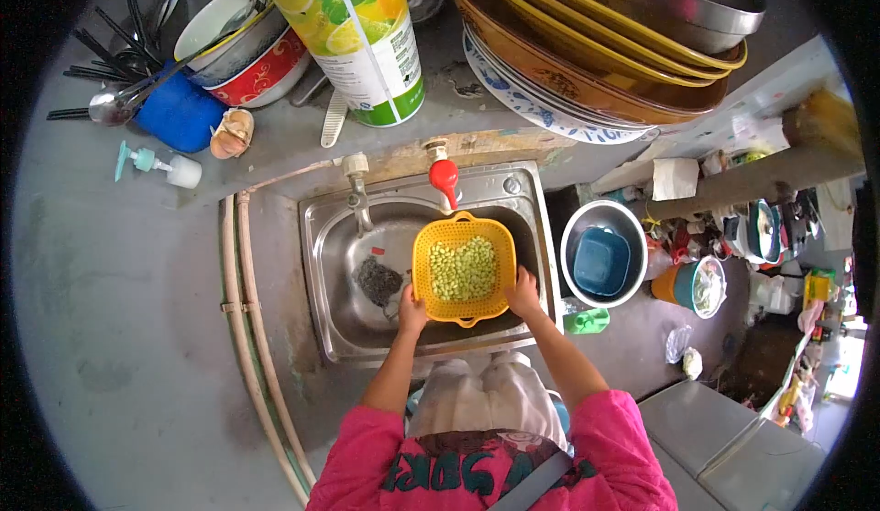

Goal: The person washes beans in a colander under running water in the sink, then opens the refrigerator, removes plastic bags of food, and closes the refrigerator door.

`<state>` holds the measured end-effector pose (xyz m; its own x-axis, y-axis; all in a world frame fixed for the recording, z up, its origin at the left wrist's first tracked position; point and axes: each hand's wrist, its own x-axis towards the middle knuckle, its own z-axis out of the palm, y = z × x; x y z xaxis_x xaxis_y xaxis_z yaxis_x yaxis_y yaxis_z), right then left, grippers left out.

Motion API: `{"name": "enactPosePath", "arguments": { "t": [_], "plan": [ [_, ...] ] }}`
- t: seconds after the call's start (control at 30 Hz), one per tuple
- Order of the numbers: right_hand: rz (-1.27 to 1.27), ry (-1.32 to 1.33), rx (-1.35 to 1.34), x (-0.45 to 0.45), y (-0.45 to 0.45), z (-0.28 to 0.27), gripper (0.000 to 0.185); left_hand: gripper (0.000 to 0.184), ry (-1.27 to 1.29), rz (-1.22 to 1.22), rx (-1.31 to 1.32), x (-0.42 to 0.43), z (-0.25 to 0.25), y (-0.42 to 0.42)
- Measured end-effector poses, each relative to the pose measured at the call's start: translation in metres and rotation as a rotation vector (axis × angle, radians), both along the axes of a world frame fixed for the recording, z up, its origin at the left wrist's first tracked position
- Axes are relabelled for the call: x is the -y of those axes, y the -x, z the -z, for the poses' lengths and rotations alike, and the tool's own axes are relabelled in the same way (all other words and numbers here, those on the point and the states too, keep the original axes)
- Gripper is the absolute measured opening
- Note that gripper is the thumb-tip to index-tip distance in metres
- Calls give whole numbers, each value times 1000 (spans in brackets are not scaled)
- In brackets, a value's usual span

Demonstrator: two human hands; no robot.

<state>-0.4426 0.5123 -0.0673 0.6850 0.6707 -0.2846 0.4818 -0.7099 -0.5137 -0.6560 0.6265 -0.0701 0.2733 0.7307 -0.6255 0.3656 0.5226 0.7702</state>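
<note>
A yellow colander (422,268) with a perforated rim and loop handles is held level over the right part of the steel sink (330,328). Pale green beans (463,270) cover its bottom. My left hand (412,311) grips the colander's lower left side, and my right hand (524,293) grips its lower right side. Just beyond the colander is a red-handled tap (444,179); whether water runs from it I cannot tell. A dark scouring pad (378,280) lies in the sink basin, left of the colander.
A metal basin (570,236) with a blue tub (601,265) inside stands right of the sink. Behind are stacked brown dishes (587,62), a lemon-printed bottle (353,43), bowls (266,66) and garlic (232,133). Pipes (243,309) run along the left.
</note>
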Motion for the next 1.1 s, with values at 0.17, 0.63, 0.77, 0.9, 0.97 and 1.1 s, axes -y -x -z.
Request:
{"name": "enactPosePath", "arguments": {
  "t": [0.17,0.63,0.77,0.9,0.97,1.1],
  "plan": [
    [-287,-621,-155,-94,-11,-175,52,40,-25,-42,-39,3,2,8],
    [-743,-763,203,-169,-13,-269,46,42,-173,2,6,-13,-44,8],
    [-771,-758,301,-165,-15,-269,50,43,-135,-20,85,-17,-83,6],
    [-334,-724,-371,-136,-22,-217,51,41,-211,-31,192,-14,-97,12],
    [-390,-168,-263,-119,-27,-159,68,41,-217,-25,197,-16,-114,8],
    [-390,1,214,-98,27,-112,73,43,-322,6,179,-12,-112,2]
  ]
}}
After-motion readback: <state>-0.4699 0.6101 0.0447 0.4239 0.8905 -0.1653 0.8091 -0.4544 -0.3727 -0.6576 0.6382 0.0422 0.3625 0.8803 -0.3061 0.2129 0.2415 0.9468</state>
